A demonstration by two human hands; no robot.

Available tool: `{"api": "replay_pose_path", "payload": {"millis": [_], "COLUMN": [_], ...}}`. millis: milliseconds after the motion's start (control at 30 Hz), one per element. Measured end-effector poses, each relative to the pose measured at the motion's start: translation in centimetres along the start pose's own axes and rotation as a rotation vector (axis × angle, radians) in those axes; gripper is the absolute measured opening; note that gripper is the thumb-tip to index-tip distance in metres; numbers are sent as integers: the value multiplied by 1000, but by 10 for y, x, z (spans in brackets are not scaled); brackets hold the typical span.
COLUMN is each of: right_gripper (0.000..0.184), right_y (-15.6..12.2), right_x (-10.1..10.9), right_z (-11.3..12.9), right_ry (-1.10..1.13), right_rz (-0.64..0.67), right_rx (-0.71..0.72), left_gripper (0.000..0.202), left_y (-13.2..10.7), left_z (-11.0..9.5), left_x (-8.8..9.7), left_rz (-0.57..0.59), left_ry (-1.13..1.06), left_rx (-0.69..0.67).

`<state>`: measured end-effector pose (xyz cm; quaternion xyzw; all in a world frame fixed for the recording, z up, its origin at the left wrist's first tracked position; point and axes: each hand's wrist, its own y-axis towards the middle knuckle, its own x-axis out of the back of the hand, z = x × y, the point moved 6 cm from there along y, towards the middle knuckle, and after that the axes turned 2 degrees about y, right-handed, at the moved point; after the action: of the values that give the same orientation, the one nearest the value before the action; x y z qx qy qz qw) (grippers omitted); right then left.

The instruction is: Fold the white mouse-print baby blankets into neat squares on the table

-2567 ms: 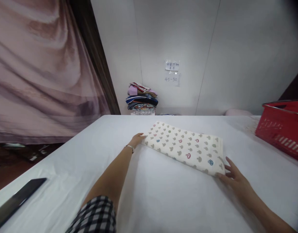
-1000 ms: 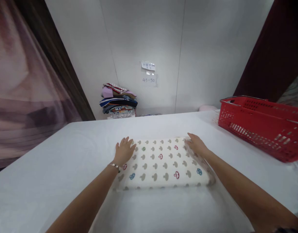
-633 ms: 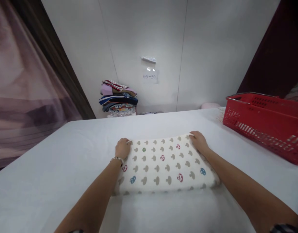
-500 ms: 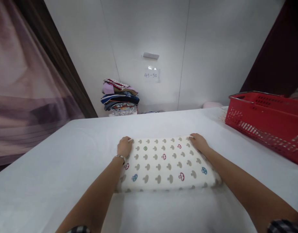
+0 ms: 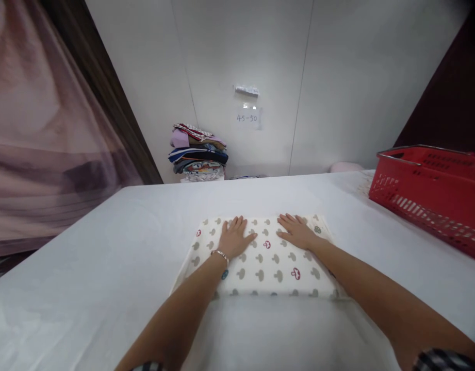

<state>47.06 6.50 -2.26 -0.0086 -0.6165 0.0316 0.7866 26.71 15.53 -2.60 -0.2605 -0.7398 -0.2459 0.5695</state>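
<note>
A folded cream cloth (image 5: 266,268) printed with small grey, red and blue mushrooms lies on the white table (image 5: 105,257) in front of me. My left hand (image 5: 234,237) lies flat on the cloth's far left part, fingers stretched out, a thin bracelet at the wrist. My right hand (image 5: 297,231) lies flat on the far right part, fingers spread. Both palms press down on the cloth, and neither hand grips anything.
A red plastic basket (image 5: 434,193) with a metal handle stands at the table's right edge. A stack of folded clothes (image 5: 198,152) sits against the white wall beyond the table. A paper label (image 5: 248,117) hangs on the wall. A pink curtain (image 5: 39,129) hangs at left.
Both hands left the cloth's far corners, which they had gripped, and came inward to lie flat on top. The cloth now looks narrower and lies flatter.
</note>
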Motion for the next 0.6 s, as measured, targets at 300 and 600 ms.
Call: {"api": "replay_pose_path", "payload": {"millis": [300, 600], "right_gripper": [73, 61], "right_y": [2, 6], "right_x": [2, 10], "right_z": [-19, -46], "right_ry": [-52, -1], "right_rz": [-40, 24], "right_rx": [-93, -208], "left_gripper": [75, 56], "left_y": [0, 1], "left_z": [1, 7], "left_x": [-1, 15], "left_rz": [-6, 26], "left_ry": [3, 24], "left_rx": [-3, -17]}}
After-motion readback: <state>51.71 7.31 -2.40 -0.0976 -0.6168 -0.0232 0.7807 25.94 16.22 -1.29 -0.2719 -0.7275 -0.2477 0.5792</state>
